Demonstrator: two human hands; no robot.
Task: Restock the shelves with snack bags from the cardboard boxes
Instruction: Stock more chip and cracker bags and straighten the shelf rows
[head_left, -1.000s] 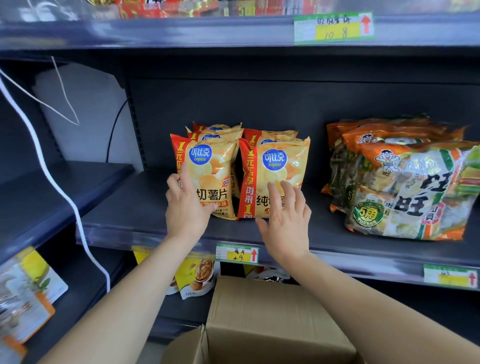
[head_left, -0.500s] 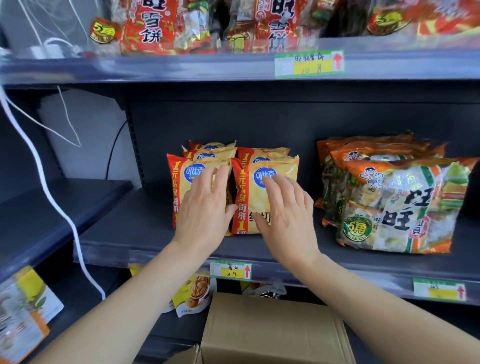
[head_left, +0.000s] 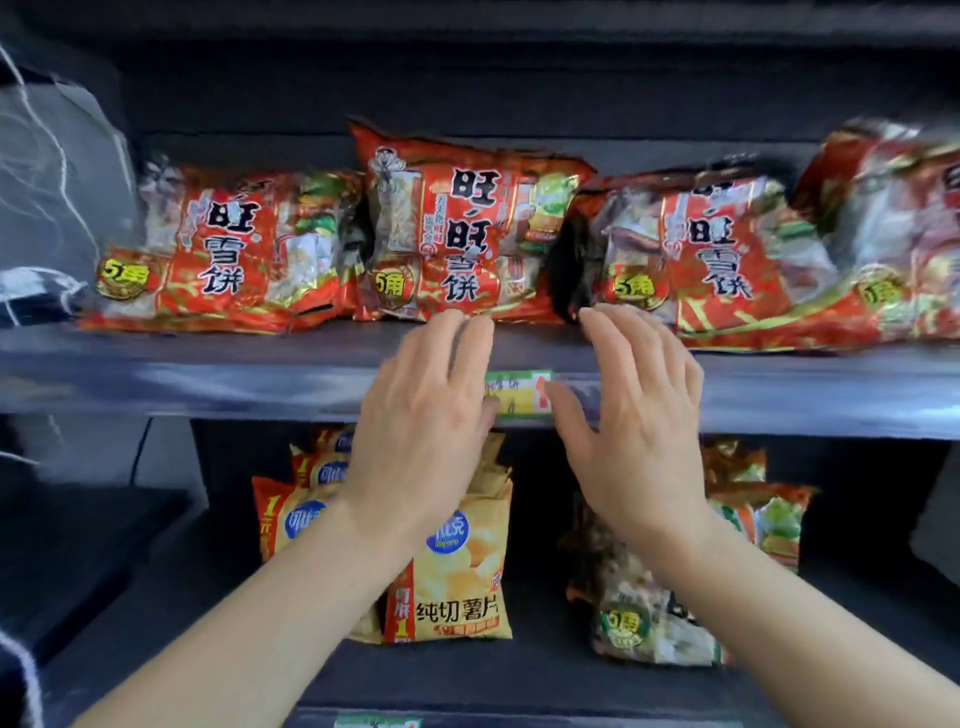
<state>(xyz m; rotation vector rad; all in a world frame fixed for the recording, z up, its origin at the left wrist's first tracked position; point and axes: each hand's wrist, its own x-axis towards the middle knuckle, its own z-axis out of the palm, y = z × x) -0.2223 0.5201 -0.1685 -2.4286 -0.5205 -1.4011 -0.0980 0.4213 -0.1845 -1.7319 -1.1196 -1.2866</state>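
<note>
- Reaching toward the front edge of the upper shelf (head_left: 208, 374), both hands are spread flat and hold nothing.
- Left hand (head_left: 423, 415) has its fingertips near the middle red bag (head_left: 457, 228); right hand (head_left: 631, 421) is near the next red bag (head_left: 711, 249).
- A price tag (head_left: 517, 392) on the shelf edge shows between the hands.
- Yellow chip bags (head_left: 457, 571) stand on the lower shelf (head_left: 493, 680), behind the left wrist.
- Motion blur softens the far-right bags.
</note>
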